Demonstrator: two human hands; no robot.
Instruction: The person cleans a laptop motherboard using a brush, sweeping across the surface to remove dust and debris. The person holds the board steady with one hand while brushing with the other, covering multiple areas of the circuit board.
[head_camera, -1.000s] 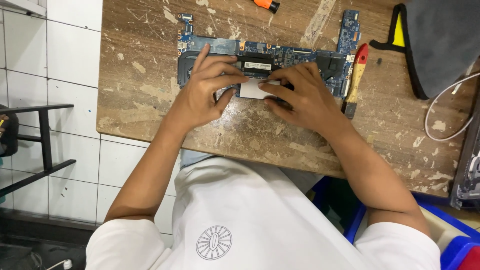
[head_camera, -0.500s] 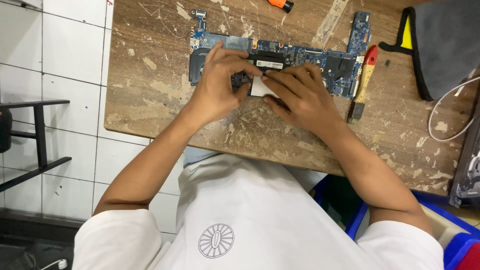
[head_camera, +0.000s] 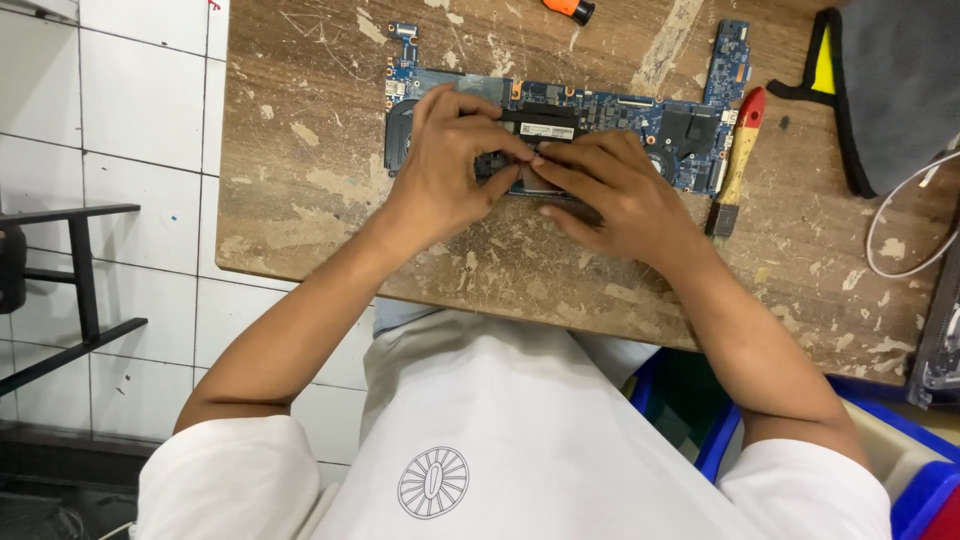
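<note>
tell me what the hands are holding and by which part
Both the left hand and right hand press fingertips onto the middle of the blue laptop circuit board; whether anything is pinched cannot be told.

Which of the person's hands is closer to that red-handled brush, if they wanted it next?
Probably the right hand: it rests on the blue circuit board on the brush's side, while the left hand sits farther away.

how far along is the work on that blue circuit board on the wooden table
Done: the blue circuit board lies bare and flat on the wooden table. In hand: left hand and right hand meet fingertips on a small part at its front edge, mostly hidden. The brush lies untouched beside it. What remains can't be told.
</note>
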